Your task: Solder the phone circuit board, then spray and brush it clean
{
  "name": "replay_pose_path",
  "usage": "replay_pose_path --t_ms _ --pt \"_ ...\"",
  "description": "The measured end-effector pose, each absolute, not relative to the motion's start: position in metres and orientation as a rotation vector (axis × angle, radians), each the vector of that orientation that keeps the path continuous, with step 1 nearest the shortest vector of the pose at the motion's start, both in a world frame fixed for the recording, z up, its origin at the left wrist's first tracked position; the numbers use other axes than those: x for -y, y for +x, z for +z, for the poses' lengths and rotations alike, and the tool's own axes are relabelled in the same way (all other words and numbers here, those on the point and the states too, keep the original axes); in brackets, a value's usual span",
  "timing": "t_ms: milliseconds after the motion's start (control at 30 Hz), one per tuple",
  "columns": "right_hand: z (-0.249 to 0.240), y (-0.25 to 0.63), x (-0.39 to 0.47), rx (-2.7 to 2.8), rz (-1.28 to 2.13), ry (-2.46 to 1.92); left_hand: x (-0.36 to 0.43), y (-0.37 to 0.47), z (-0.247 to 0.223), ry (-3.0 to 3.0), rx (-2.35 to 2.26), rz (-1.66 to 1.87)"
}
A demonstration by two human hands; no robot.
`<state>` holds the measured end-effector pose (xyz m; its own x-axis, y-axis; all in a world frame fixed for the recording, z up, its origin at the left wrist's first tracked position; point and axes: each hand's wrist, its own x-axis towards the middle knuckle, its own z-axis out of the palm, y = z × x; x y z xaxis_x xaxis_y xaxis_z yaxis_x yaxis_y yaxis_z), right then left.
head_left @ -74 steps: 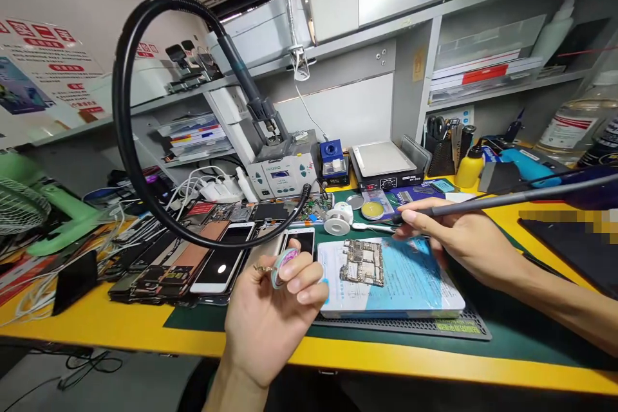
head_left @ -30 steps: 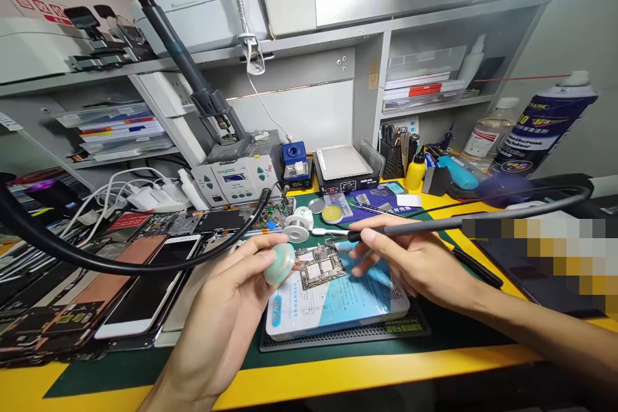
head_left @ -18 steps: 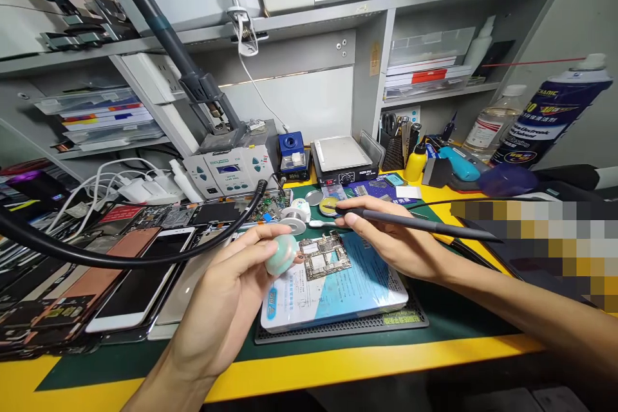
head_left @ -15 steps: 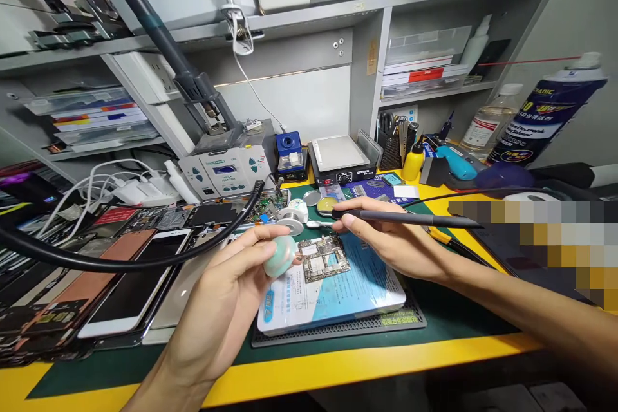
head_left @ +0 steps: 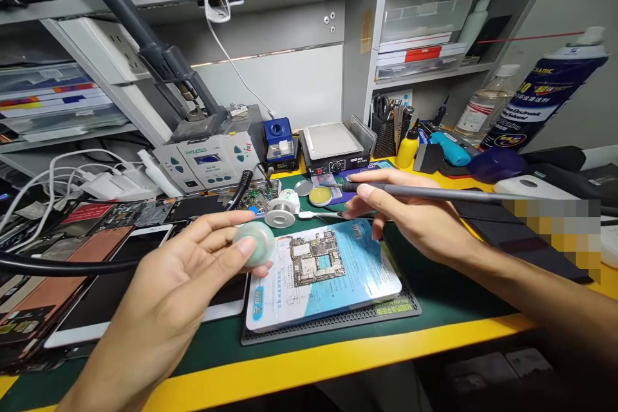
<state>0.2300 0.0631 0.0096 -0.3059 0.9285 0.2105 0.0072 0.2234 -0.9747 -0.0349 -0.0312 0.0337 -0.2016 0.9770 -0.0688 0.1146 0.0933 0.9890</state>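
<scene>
My left hand (head_left: 193, 277) pinches a pale green round spool-like disc (head_left: 254, 243) between thumb and fingers, left of the circuit board. In my right hand (head_left: 410, 209) is a slim dark soldering iron (head_left: 434, 192), held like a pen. Its tip points left near a small round tin of yellowish paste (head_left: 320, 196); whether they touch I cannot tell. A phone circuit board (head_left: 317, 259) lies on a blue and white box (head_left: 367, 283), below and between my hands. Beyond the board are a spool of solder wire (head_left: 280, 213) and a white-handled brush (head_left: 313, 214).
The box rests on a dark perforated mat (head_left: 333, 324). Phones and phone parts (head_left: 116, 277) crowd the left side, crossed by a thick black hose (head_left: 72, 265). Behind stand a hot-air station (head_left: 207, 161), a heating plate (head_left: 335, 141) and an iron stand (head_left: 277, 132). A spray can (head_left: 545, 96) leans at right.
My left hand and the green disc have moved left, away from the board's edge. My right hand with the iron is farther right and up, while the camera view has shifted.
</scene>
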Motion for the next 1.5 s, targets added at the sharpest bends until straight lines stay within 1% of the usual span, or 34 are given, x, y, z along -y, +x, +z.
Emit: replay_pose_path --t_ms 100,267,433,633,733,1067,1200,1400,1500 --pt "0.013 0.233 -0.064 1.466 1.348 -0.871 0.022 -0.042 0.037 1.314 -1.496 1.14" --pt "0.01 0.237 -0.067 1.382 1.478 -0.818 0.006 -0.037 0.045 1.447 -1.427 1.195" --pt "0.01 0.242 -0.071 1.137 1.595 -0.88 -0.005 -0.037 0.049 1.449 -1.35 1.207" --pt "0.012 0.243 -0.072 1.022 1.65 -0.948 -0.012 -0.049 0.037 1.015 -1.22 1.349" --pt "0.014 0.242 -0.072 0.996 1.669 -0.971 -0.013 -0.055 0.028 0.932 -1.233 1.378" --pt "0.015 0.241 -0.072 1.079 1.667 -0.946 -0.01 -0.061 0.026 1.069 -1.229 1.248" --pt "0.014 0.242 -0.072 1.074 1.688 -0.916 -0.01 -0.061 0.027 1.027 -1.135 1.206" --pt "0.011 0.242 -0.073 1.074 1.674 -0.926 -0.006 -0.047 0.027 1.132 -1.218 1.12" --pt "0.009 0.243 -0.075 1.083 1.665 -0.933 -0.002 -0.04 0.032 1.164 -1.252 1.133"
